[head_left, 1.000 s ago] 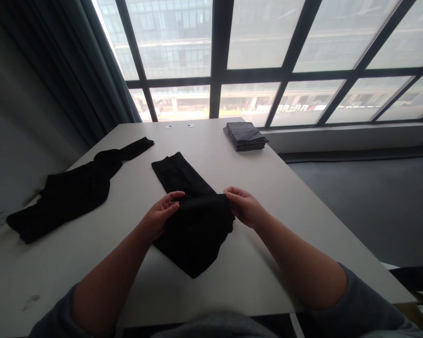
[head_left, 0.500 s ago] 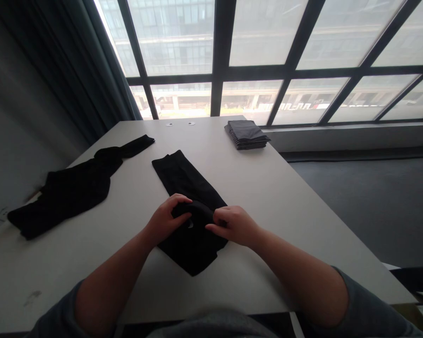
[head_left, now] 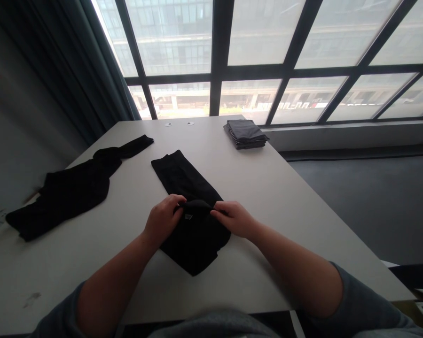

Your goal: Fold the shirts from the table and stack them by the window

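Observation:
A black garment, folded into a long narrow shape, lies at a slant on the white table in front of me. Its kind is hard to make out; a small pale label shows near the middle. My left hand pinches the raised edge of the fabric on the left, thumb below and fingers on top. Opposite it, my right hand pinches the same edge on the right. Between the two hands the fabric bulges up in a small band. The garment's far end rests flat, pointing to the upper left.
Another black garment with a long sleeve lies spread at the left. A stack of folded grey cloths sits at the far right corner. Beyond the table stand large windows, and a dark curtain hangs at the left.
Both hands have tightened their pinch on the fabric edge, and the band between them is drawn straighter. The pale label shows more clearly. The other garment and the stack stay put.

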The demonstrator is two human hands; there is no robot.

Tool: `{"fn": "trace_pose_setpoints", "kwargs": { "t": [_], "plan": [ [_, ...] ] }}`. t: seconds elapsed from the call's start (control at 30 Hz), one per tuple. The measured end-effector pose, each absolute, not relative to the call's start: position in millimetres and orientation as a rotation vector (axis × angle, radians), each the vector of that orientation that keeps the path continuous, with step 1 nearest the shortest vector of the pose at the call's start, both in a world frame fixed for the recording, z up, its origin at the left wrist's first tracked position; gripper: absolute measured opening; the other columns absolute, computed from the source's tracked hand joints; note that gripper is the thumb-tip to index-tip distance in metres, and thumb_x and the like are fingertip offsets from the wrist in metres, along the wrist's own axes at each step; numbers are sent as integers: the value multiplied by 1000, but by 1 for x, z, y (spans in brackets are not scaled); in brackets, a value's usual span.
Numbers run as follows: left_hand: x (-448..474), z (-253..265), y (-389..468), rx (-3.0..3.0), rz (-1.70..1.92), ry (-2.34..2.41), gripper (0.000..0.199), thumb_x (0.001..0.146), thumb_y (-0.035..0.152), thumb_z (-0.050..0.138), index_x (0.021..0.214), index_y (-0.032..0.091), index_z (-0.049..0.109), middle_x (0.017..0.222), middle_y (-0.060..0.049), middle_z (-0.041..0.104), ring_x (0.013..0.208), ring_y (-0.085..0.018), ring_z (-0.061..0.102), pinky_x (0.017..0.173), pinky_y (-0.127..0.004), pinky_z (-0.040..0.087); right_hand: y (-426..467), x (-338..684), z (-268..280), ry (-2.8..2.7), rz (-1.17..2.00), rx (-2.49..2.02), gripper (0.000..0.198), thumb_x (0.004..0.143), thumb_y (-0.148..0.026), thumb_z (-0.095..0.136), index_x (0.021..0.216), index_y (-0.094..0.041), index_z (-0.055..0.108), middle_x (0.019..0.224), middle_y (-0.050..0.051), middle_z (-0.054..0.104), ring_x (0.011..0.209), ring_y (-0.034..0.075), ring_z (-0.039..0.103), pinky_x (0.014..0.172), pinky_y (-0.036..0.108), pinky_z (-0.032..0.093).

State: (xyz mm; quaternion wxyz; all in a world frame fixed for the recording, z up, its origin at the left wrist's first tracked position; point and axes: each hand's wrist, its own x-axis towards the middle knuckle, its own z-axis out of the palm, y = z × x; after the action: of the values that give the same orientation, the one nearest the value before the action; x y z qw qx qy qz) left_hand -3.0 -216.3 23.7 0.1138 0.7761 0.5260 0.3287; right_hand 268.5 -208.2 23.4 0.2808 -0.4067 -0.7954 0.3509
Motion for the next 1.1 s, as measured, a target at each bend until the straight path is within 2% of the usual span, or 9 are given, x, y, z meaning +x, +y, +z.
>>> {"fn": "trace_pose_setpoints", "kwargs": {
  "t": [0.17,0.33,0.5,0.6,0.67,0.77,0.87,1.0,1.1],
  "plan": [
    [-5,20,-210,2377,807,1612,17,95,28,60,107,26,72,111,-8,74,103,-30,69,90,-41,53,-203,273,24,-1834,876,-1208,47,100,-58,49,76,-17,47,65,-2,46,62,9,41,60,21,32],
    [-6,17,-207,2053,716,1642,20,97,36,55,100,24,71,94,-6,74,87,-27,68,80,-38,51,-195,277,19,-1687,939,-1258,50,96,-66,51,80,-18,50,65,-2,47,62,10,42,59,22,34],
    [-2,17,-208,1261,977,1160,30,94,49,69,104,21,68,93,-2,74,85,-21,69,77,-32,55,-189,280,17,-1725,938,-1271,50,95,-64,51,77,-18,49,67,-1,48,64,11,43,61,22,35],
    [-2,19,-209,829,1079,849,31,87,40,82,107,20,69,97,-2,76,86,-19,72,82,-31,59,-187,282,17,-1770,885,-1288,48,97,-61,48,78,-18,52,72,0,51,70,12,46,64,23,35],
    [-1,23,-211,735,1092,703,29,88,34,82,109,18,71,103,-5,77,94,-20,74,88,-33,60,-186,282,17,-1785,874,-1306,47,98,-61,47,79,-18,53,72,0,52,70,12,46,65,24,35],
    [0,31,-216,721,1053,560,29,95,35,74,115,14,72,115,-11,77,108,-27,73,98,-39,59,-186,282,16,-1779,887,-1325,47,97,-61,47,79,-18,52,71,0,51,69,12,46,64,23,35],
    [2,37,-220,732,1023,539,32,97,38,69,113,11,73,114,-13,77,111,-29,72,102,-42,57,-186,281,15,-1756,921,-1317,47,96,-62,49,79,-18,51,68,-1,49,65,11,45,62,23,36],
    [1,30,-219,910,1004,724,38,93,45,75,114,15,67,104,-8,76,96,-25,73,89,-38,60,-186,281,14,-1699,901,-1313,49,96,-62,52,77,-18,51,67,-2,48,65,11,45,62,22,36],
    [0,21,-219,1288,932,960,51,92,47,77,130,21,56,109,-6,72,96,-23,72,83,-37,61,-185,281,13,-1624,933,-1333,50,94,-65,54,77,-18,51,65,-2,47,63,11,43,60,22,34]
  ]
}}
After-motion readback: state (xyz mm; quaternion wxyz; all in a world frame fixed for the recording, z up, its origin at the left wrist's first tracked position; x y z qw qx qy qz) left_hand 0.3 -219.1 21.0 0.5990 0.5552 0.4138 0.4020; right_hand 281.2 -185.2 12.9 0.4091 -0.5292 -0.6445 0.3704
